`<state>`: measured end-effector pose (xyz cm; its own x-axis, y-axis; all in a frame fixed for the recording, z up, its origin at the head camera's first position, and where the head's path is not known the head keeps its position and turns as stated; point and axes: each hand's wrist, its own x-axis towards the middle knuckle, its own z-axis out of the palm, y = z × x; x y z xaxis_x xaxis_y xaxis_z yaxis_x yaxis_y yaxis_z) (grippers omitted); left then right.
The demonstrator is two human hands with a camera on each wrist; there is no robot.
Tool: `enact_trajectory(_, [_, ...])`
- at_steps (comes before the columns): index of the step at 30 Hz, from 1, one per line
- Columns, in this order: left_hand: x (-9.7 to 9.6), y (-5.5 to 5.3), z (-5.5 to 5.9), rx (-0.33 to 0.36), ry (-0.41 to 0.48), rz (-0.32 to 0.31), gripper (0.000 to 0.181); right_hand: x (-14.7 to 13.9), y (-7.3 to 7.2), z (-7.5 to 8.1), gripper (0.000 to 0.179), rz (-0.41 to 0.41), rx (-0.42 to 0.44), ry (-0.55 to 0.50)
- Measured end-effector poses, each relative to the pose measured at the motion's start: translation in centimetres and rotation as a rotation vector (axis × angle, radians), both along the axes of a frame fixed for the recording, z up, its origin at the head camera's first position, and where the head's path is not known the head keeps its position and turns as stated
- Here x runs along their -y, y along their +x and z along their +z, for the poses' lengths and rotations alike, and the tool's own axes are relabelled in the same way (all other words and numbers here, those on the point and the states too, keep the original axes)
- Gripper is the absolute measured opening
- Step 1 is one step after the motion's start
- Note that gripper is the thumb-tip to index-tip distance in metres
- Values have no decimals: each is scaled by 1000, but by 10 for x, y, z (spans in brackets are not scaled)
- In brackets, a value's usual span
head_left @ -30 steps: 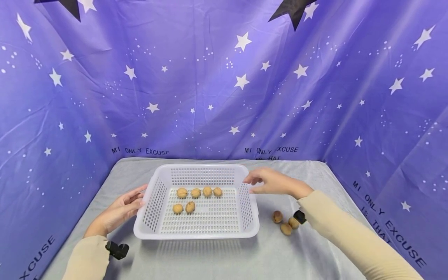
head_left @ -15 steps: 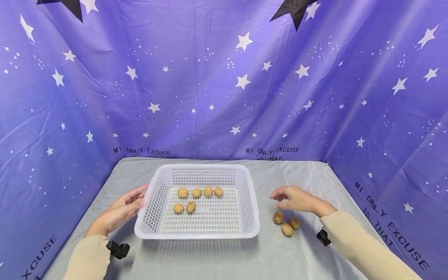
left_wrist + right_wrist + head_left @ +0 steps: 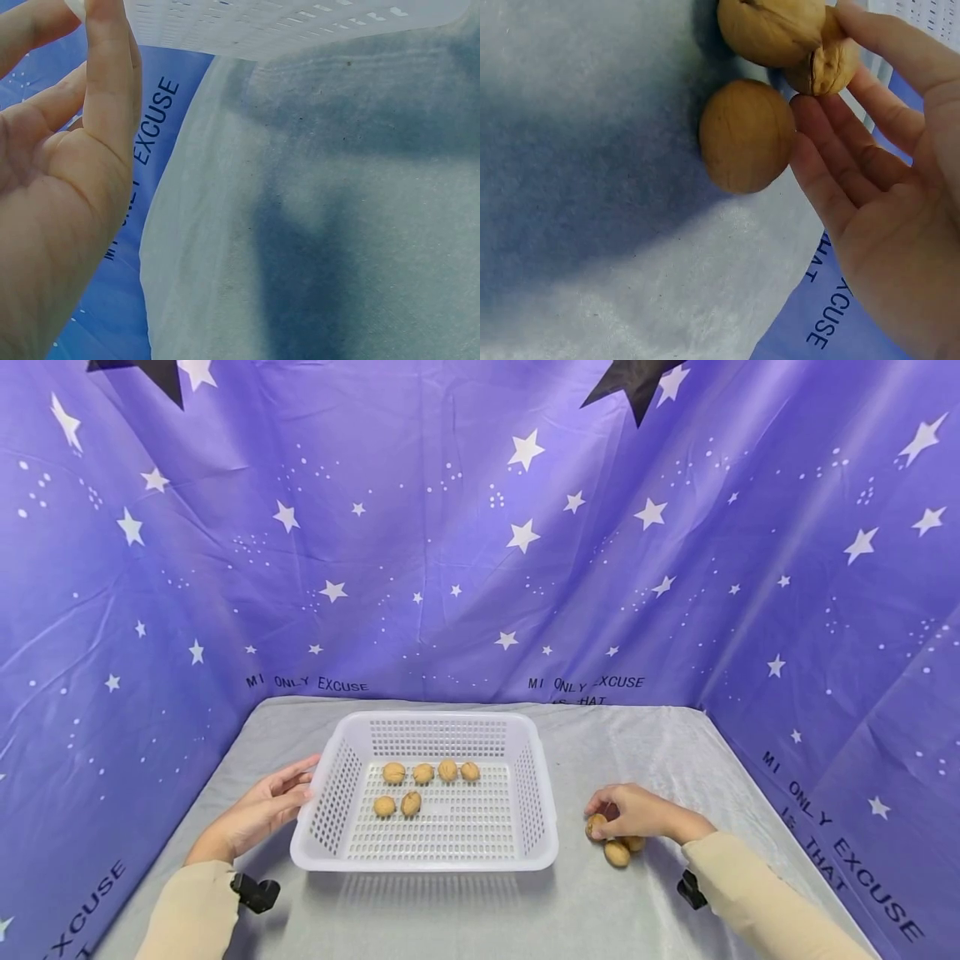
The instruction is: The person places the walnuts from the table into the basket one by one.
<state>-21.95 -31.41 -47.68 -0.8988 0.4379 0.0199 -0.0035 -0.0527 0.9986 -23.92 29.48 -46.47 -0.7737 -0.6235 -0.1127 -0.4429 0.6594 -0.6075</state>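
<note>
A white plastic basket (image 3: 420,866) with perforated walls stands in the middle of the table, several walnuts (image 3: 393,773) on its floor. Beside its left wall is my left hand (image 3: 258,814), its fairly straight fingers and thumb touching the rim from outside. To the right of the basket, my right hand (image 3: 637,812) pinches a walnut (image 3: 595,827) between thumb and fingers, low over the cloth. Two other walnuts lie right by it; in the right wrist view, one walnut (image 3: 748,136) sits against the fingers and another walnut (image 3: 772,30) beside the pinched one.
A grey cloth (image 3: 450,918) covers the table. Purple star-printed curtains (image 3: 420,527) rise along its back and both sides. A black wrist camera (image 3: 255,893) is strapped to the left sleeve, and a black wrist camera (image 3: 691,890) to the right one.
My right hand has left the basket's right rim, moved right and down to the loose walnuts, and taken hold of one. The left hand and the basket stay in place.
</note>
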Motion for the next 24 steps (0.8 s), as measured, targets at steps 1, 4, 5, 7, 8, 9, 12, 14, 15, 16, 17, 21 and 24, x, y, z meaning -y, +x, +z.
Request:
enact_trajectory(1, [0, 0, 0, -1, 7, -2, 64, 0, 0, 0, 26, 1, 2, -2])
enact_trajectory(4, [-1, 0, -1, -1, 21, -3, 63, 0, 0, 2, 25, 4, 7, 2])
enact_trajectory(5, [-1, 0, 0, 0, 23, -2, 63, 0, 0, 4, 25, 5, 8, 1])
enact_trajectory(7, [-1, 0, 0, 1, 23, 2, 63, 1, -1, 8, 27, 1, 4, 9])
enact_trajectory(8, [-1, 0, 0, 3, 22, 3, 63, 1, -2, 11, 29, -1, 0, 9])
enact_trajectory(9, [-1, 0, 0, 3, 18, 6, 63, 2, -3, 14, 30, -2, -6, 7])
enact_trajectory(12, [-1, 0, 1, 4, 5, 12, 63, 7, -6, 24, 34, -8, -38, 4])
enact_trajectory(14, [-1, 1, 1, 5, -2, 14, 63, 10, -8, 33, 34, 5, -77, -4])
enact_trajectory(15, [-1, 1, 1, 4, -7, 15, 63, 12, -10, 37, 34, 12, -96, -5])
enact_trajectory(16, [-1, 1, 1, 4, -11, 15, 63, 14, -11, 42, 34, 21, -121, -5])
enact_trajectory(17, [-1, 1, 1, 6, -14, 15, 64, 17, -12, 47, 34, 31, -144, -8])
enact_trajectory(21, [0, 0, 1, 6, -25, 13, 64, 30, -16, 70, 31, 57, -210, -28])
enact_trajectory(24, [1, 0, 1, 7, -23, 10, 64, 43, -19, 87, 32, 52, -225, -44])
